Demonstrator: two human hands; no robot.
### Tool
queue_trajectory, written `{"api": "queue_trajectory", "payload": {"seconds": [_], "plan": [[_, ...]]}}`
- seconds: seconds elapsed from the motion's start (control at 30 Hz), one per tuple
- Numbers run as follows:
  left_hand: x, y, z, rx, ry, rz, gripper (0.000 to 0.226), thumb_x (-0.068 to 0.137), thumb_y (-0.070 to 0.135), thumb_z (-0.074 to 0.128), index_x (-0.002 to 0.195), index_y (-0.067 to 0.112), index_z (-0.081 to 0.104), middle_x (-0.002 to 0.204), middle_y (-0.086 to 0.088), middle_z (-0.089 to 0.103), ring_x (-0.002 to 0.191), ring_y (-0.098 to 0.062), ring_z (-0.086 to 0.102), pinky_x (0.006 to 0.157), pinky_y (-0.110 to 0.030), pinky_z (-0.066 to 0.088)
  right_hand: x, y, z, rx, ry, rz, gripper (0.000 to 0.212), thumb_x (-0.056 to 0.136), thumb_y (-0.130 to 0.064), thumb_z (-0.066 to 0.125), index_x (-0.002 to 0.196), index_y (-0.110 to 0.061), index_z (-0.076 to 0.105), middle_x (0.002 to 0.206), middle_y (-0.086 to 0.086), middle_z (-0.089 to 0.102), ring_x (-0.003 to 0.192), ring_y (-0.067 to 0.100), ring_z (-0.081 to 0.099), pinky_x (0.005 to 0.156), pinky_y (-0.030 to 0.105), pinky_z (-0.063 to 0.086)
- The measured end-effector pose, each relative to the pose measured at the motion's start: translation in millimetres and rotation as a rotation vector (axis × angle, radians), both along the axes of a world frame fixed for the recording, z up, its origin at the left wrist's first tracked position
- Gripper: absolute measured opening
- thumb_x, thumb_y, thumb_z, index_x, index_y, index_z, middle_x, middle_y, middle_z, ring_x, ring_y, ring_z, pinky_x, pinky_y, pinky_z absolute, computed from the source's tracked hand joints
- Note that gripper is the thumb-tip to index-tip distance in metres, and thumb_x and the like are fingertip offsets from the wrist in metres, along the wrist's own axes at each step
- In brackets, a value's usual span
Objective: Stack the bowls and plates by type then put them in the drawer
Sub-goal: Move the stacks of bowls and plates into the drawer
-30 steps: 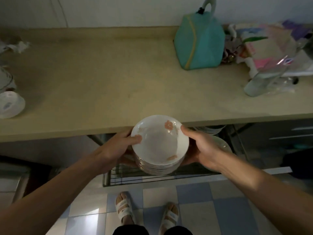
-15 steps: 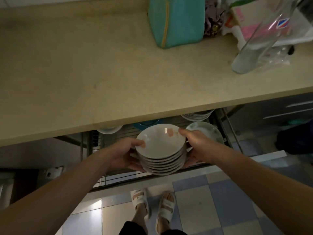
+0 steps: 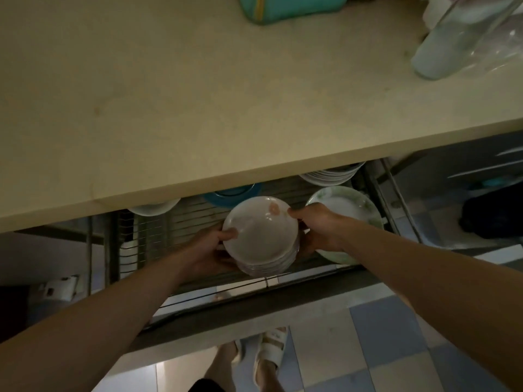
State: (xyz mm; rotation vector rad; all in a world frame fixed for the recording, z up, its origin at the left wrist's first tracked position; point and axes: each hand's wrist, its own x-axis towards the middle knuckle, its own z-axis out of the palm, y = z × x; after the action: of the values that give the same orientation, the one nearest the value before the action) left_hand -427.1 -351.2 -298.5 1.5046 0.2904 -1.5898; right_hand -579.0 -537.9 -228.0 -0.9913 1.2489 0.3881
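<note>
Bowl stack [image 3: 260, 236] in the drawer [image 3: 198, 281] under the counter [image 3: 198, 108], plate [image 3: 351, 210] just right

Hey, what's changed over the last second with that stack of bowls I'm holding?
The stack of bowls has gone down from counter-edge height and in over the wire rack of the open drawer, between the blue dish and the green-patterned plate. Whether it has touched down is unclear. Unchanged: the left hand and right hand still grip the stack on either side.
</note>
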Motion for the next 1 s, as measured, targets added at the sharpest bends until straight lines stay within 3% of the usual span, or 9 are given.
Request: {"api": "queue_trajectory", "payload": {"seconds": [0.07, 0.2, 0.3, 0.47, 0.6, 0.73, 0.83, 0.93, 1.0], "plan": [[2.2, -5.1, -15.0, -0.041, -0.03, 0.026, 0.05, 0.083, 0.021, 0.072, 0.131, 0.024, 0.056, 0.126, -0.016, 0.057, 0.108, -0.041, 0.06, 0.069, -0.049, 0.061, 8.0, -6.4, -15.9, -0.037, -0.027, 0.009, 0.035, 0.105, -0.02, 0.051, 0.135, -0.003, 0.051, 0.126, 0.02, 0.058, 0.116, 0.041, 0.057, 0.095, 0.063, 0.052], [9.9, -9.9, -36.4, -0.138, -0.073, 0.085, 0.028, 0.096, 0.019, 0.063, 0.113, 0.04, 0.063, 0.125, -0.006, 0.059, 0.111, -0.037, 0.06, 0.073, -0.052, 0.061, 24.4, -16.4, -45.1, -0.082, -0.101, 0.019, 0.026, 0.104, -0.018, 0.052, 0.125, -0.005, 0.058, 0.123, 0.023, 0.062, 0.115, 0.042, 0.06, 0.095, 0.063, 0.053], [12.4, -11.2, -44.2, -0.156, -0.157, 0.077, 0.036, 0.101, 0.017, 0.056, 0.13, 0.038, 0.057, 0.13, -0.002, 0.057, 0.115, -0.033, 0.059, 0.08, -0.056, 0.06, 33.8, -20.6, -61.5, -0.101, -0.125, 0.032, 0.016, 0.103, -0.018, 0.054, 0.109, -0.008, 0.065, 0.111, 0.021, 0.067, 0.103, 0.038, 0.066, 0.086, 0.056, 0.058], [5.7, -11.3, -45.6, -0.168, -0.284, 0.013, 0.052, 0.102, 0.018, 0.055, 0.149, 0.033, 0.041, 0.134, -0.001, 0.055, 0.118, -0.028, 0.058, 0.089, -0.057, 0.058, 40.3, -25.9, -77.2, -0.132, -0.098, -0.015, 0.019, 0.1, -0.017, 0.057, 0.106, -0.002, 0.068, 0.096, 0.019, 0.069, 0.087, 0.035, 0.068, 0.069, 0.046, 0.059], [-1.7, -11.3, -43.6, -0.207, -0.313, -0.046, 0.055, 0.099, 0.019, 0.058, 0.148, 0.037, 0.039, 0.139, -0.001, 0.053, 0.125, -0.029, 0.055, 0.094, -0.055, 0.056, 43.8, -27.1, -84.4, -0.211, -0.047, 0.07, 0.02, 0.102, -0.026, 0.057, 0.097, -0.008, 0.065, 0.092, 0.015, 0.068, 0.085, 0.033, 0.068, 0.074, 0.047, 0.06], [-0.2, -4.2, -48.7, -0.197, -0.166, 0.034, 0.082, 0.084, 0.029, 0.069, 0.153, 0.042, 0.028, 0.141, -0.005, 0.052, 0.12, -0.031, 0.06, 0.097, -0.056, 0.054, 41.2, -29.9, -81.9, -0.292, -0.082, 0.243, 0.025, 0.104, -0.032, 0.051, 0.107, -0.011, 0.064, 0.098, 0.02, 0.067, 0.092, 0.038, 0.067, 0.086, 0.052, 0.057], [1.3, -2.6, -51.2, -0.184, -0.119, 0.03, 0.061, 0.083, 0.029, 0.07, 0.139, 0.031, 0.045, 0.138, -0.009, 0.055, 0.115, -0.03, 0.064, 0.086, -0.045, 0.061, 36.0, -38.9, -79.3, -0.407, -0.113, 0.396, 0.029, 0.102, -0.03, 0.054, 0.103, -0.005, 0.07, 0.1, 0.021, 0.071, 0.092, 0.036, 0.07, 0.085, 0.051, 0.06], [2.4, -7.6, -54.1, -0.182, -0.158, 0.022, 0.045, 0.087, 0.027, 0.068, 0.13, 0.027, 0.053, 0.134, -0.008, 0.058, 0.114, -0.031, 0.066, 0.087, -0.046, 0.061, 32.0, -44.6, -80.6, -0.538, -0.12, 0.492, 0.034, 0.101, -0.027, 0.055, 0.078, -0.006, 0.069, 0.068, 0.008, 0.063, 0.065, 0.02, 0.06, 0.063, 0.033, 0.047], [1.9, -15.4, -53.7, -0.196, -0.155, 0.032, 0.041, 0.091, 0.025, 0.066, 0.13, 0.024, 0.054, 0.134, -0.008, 0.059, 0.115, -0.032, 0.066, 0.089, -0.046, 0.06, 29.1, -50.6, -85.9, -0.562, -0.13, 0.465, 0.035, 0.1, -0.025, 0.056, 0.084, 0.003, 0.07, 0.074, 0.019, 0.066, 0.07, 0.022, 0.061, 0.069, 0.039, 0.051]]}}
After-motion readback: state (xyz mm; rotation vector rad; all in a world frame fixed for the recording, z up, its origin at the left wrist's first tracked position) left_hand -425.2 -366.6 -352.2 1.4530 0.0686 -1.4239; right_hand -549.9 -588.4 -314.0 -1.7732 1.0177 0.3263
